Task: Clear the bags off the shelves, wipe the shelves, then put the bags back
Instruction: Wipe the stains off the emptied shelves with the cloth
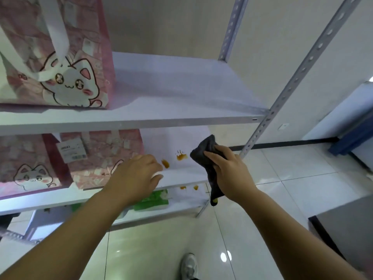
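A pink cat-print bag [66, 57] stands on the upper shelf [181, 116] at the left. A second pink cat bag [84, 160] stands on the middle shelf [181, 176], left side. Orange-brown stains [181, 157] mark the middle shelf's right part, with more stains [189, 187] on the lowest shelf. My right hand [230, 172] grips a dark grey cloth [203, 150] just right of the stains. My left hand [137, 174] hovers at the middle shelf's front edge beside the second bag, fingers curled loosely, holding nothing.
A green and white packet [155, 201] lies on the lowest shelf. Perforated metal uprights [298, 73] frame the rack's right side. Glossy white floor tiles [282, 178] spread to the right, with a blue cabinet [351, 126] and a grey block [347, 229] beyond. My shoe [189, 265] shows below.
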`<control>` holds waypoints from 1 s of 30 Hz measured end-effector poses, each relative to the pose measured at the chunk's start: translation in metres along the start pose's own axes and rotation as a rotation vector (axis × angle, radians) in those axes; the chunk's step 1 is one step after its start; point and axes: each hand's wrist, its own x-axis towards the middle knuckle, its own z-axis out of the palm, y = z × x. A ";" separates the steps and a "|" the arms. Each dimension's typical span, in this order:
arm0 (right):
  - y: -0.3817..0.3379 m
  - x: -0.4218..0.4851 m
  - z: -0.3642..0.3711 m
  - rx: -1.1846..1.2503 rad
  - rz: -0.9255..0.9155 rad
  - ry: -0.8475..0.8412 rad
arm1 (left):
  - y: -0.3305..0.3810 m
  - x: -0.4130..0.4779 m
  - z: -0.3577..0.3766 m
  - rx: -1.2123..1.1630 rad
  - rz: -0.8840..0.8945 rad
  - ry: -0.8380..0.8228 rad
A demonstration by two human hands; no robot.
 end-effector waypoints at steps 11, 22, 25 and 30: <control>0.041 -0.009 0.087 0.021 0.063 -0.320 | -0.015 -0.035 0.100 -0.023 -0.255 -0.337; 0.074 0.040 0.181 0.017 -0.130 -0.428 | -0.014 -0.033 0.199 0.020 -0.423 -0.439; 0.081 0.060 0.204 0.010 -0.180 -0.401 | -0.022 -0.022 0.220 0.051 -0.425 -0.354; 0.083 0.098 0.233 0.044 -0.186 -0.267 | -0.036 0.013 0.243 0.090 -0.428 -0.220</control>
